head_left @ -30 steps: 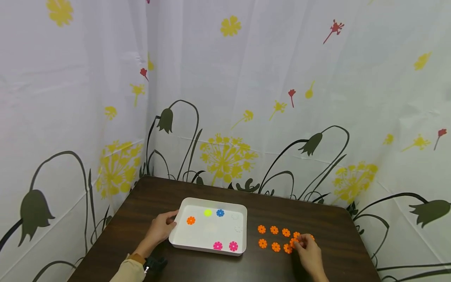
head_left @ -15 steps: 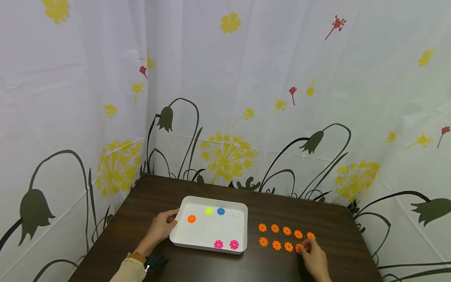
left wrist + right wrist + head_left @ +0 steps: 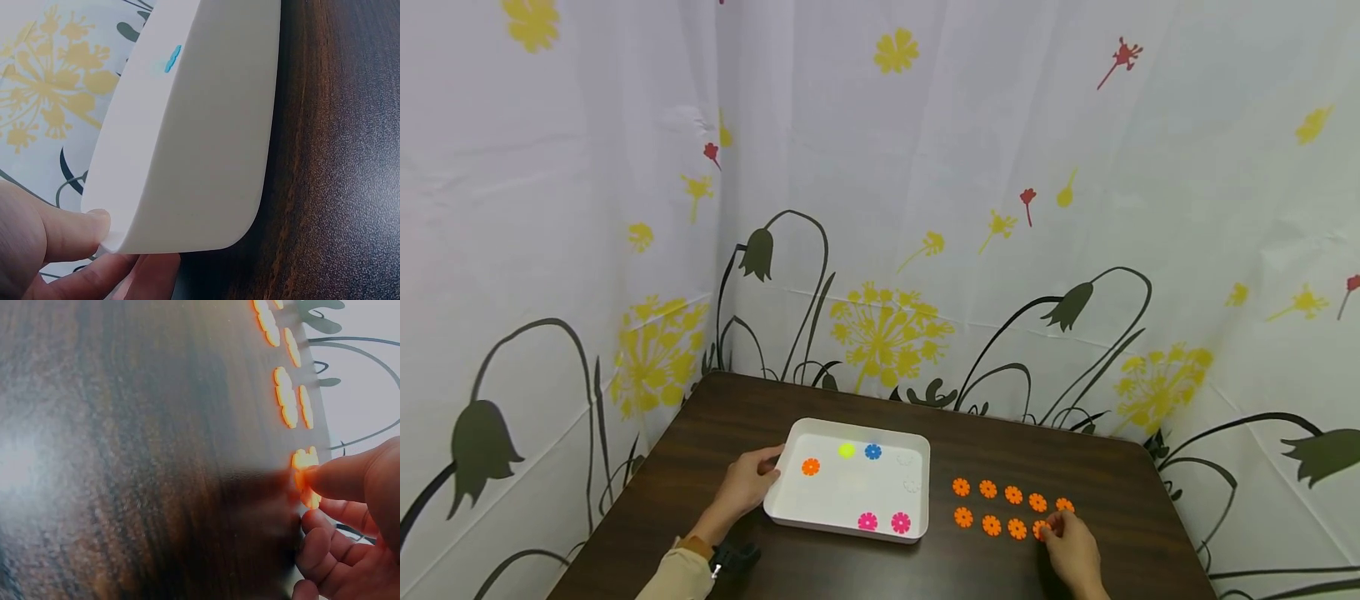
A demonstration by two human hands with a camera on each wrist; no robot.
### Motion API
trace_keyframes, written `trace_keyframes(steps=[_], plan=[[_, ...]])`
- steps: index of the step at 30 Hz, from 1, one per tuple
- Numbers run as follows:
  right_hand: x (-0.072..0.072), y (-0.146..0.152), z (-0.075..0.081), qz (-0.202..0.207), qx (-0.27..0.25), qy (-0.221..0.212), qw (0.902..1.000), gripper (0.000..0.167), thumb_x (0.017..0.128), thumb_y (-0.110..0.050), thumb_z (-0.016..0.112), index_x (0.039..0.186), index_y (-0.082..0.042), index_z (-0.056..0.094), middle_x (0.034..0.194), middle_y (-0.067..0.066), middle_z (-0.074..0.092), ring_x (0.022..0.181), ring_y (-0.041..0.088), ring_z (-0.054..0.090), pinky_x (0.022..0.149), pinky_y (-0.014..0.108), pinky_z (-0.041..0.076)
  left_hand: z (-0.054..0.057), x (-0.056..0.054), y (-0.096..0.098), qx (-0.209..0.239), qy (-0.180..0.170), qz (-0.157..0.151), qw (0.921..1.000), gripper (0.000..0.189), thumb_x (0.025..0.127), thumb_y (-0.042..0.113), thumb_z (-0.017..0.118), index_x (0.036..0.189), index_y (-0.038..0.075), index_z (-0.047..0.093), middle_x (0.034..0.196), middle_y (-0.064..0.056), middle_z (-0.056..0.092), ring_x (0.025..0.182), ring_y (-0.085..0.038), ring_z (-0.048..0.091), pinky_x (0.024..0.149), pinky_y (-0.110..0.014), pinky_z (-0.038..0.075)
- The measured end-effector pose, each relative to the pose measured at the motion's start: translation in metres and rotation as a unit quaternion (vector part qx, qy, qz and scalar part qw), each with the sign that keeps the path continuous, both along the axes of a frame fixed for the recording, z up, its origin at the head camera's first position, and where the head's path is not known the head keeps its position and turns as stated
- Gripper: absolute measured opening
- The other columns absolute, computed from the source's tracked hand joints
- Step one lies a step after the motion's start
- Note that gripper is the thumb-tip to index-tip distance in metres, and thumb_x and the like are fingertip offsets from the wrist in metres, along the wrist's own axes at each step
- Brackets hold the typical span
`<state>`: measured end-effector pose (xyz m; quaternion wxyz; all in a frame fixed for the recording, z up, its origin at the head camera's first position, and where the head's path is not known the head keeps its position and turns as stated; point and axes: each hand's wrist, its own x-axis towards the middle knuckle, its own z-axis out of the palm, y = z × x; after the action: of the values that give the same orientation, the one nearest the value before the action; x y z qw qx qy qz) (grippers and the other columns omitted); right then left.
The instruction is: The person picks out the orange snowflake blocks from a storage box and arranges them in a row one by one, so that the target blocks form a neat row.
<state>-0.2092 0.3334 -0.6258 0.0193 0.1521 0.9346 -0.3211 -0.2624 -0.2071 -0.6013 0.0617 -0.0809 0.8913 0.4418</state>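
My left hand (image 3: 747, 483) grips the left rim of a white tray (image 3: 835, 496). In the left wrist view the thumb lies over the corner of the tray (image 3: 206, 150), with fingers beneath. Inside the tray are an orange flower-shaped disc (image 3: 810, 467), a yellow one (image 3: 847, 450), a blue one (image 3: 872, 451), two pink ones (image 3: 900, 522) and two faint clear ones (image 3: 912, 486). To the right, my right hand (image 3: 1073, 552) pinches an orange disc (image 3: 304, 461) at the right end of the front row, partly hidden by the thumb. Other orange discs (image 3: 991, 525) lie in two rows.
The dark wooden table (image 3: 850, 575) carries everything. Behind it hangs a white curtain (image 3: 820, 125) with printed flowers, along the back and both sides. A dark watch-like band (image 3: 735, 557) is at the left wrist.
My right hand has moved right and set the orange disc at the end of the front row, where it stays over the last half second. The left hand keeps its grip.
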Motion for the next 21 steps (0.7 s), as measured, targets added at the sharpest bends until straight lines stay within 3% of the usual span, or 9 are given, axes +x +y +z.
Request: trace_keyframes(steps=[11, 16, 21], plan=[[0.006, -0.006, 0.008, 0.001, 0.015, 0.003, 0.9999, 0.016, 0.096, -0.017, 0.070, 0.099, -0.001, 0.066, 0.088, 0.011, 0.062, 0.078, 0.025, 0.059, 0.063, 0.040, 0.045, -0.001, 0.001, 0.001, -0.002, -0.008, 0.001, 1.0000, 0.052, 0.099, 0.002, 0.069, 0.149, 0.003, 0.058, 0.125, -0.026, 0.068, 0.093, -0.027, 0.063, 0.082, -0.041, 0.062], [0.008, -0.025, 0.016, -0.002, 0.013, 0.037, 0.9992, 0.021, 0.100, -0.023, 0.068, 0.104, -0.002, 0.068, 0.089, 0.008, 0.067, 0.076, 0.021, 0.062, 0.062, 0.038, 0.047, -0.001, 0.000, 0.000, -0.003, -0.007, 0.001, 1.0000, 0.052, 0.099, 0.002, 0.068, 0.150, 0.003, 0.058, 0.124, -0.026, 0.068, 0.093, -0.028, 0.064, 0.083, -0.043, 0.062], [0.008, -0.054, 0.023, -0.007, -0.051, 0.073, 0.9960, 0.020, 0.103, -0.023, 0.066, 0.104, -0.003, 0.067, 0.082, 0.003, 0.063, 0.069, 0.016, 0.055, 0.059, 0.031, 0.043, -0.002, 0.001, -0.001, -0.002, -0.005, 0.000, 1.0000, 0.052, 0.099, 0.002, 0.069, 0.150, 0.003, 0.058, 0.124, -0.026, 0.069, 0.093, -0.028, 0.064, 0.082, -0.043, 0.062]])
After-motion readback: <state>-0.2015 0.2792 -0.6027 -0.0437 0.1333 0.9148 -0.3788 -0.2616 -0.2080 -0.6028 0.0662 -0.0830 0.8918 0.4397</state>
